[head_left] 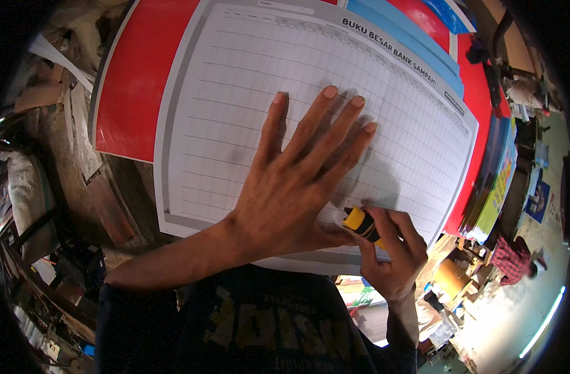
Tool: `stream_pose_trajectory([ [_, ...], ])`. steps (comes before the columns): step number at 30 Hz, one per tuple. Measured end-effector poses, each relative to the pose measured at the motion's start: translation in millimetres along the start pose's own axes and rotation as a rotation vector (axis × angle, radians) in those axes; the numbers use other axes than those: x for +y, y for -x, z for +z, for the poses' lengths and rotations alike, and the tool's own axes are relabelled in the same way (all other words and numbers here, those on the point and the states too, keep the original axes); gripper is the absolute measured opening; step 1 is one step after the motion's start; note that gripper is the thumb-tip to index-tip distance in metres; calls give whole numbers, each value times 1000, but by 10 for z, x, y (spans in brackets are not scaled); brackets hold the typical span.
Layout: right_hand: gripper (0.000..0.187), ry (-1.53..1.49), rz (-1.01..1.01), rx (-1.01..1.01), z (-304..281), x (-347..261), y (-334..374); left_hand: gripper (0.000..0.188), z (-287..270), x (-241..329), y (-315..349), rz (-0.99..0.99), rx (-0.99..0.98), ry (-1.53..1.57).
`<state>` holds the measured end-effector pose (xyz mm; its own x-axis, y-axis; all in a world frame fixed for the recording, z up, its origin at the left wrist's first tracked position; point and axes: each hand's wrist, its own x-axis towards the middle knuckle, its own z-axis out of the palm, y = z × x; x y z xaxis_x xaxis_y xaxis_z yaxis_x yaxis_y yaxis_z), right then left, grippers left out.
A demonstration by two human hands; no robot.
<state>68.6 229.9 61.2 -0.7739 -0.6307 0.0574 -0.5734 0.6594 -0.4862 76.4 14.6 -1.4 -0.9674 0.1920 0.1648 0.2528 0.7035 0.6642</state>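
My left hand [297, 181] lies flat, palm down and fingers spread, on a large white sheet printed with a grey grid [247, 81]; it grips nothing and only presses on the surface. My right hand [391, 249] is closed around a yellow and black utility knife [362, 225], thumb and fingers wrapped about the handle. The knife sits just beside the thumb base of my left hand, touching or nearly touching it, and rests at the near edge of the sheet; I cannot tell whether a blade is extended, since the tip is hidden between the two hands. The gridded sheet extends away from both hands and to either side of the flat palm. Under it, beyond the left hand's little-finger side, a red board [141, 81] shows. Past the fingertips and to the knife hand's side, further sheets in blue [397, 31] and red are stacked, and a pile of coloured sheets [497, 181] is seen edge-on well apart from the knife.
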Motion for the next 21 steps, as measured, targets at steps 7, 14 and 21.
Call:
stream_pose_trajectory([
  [7, 52, 31, -121, -17, -60, 57, -51, 135, 28, -5, 0, 21, 29, -32],
  [14, 45, -176, 91, -67, -82, 53, -99, 135, -6, -1, -4, 31, 14, -53],
  [21, 47, -265, -12, -71, -76, 149, -147, 145, -114, 30, -1, 33, -85, -91],
])
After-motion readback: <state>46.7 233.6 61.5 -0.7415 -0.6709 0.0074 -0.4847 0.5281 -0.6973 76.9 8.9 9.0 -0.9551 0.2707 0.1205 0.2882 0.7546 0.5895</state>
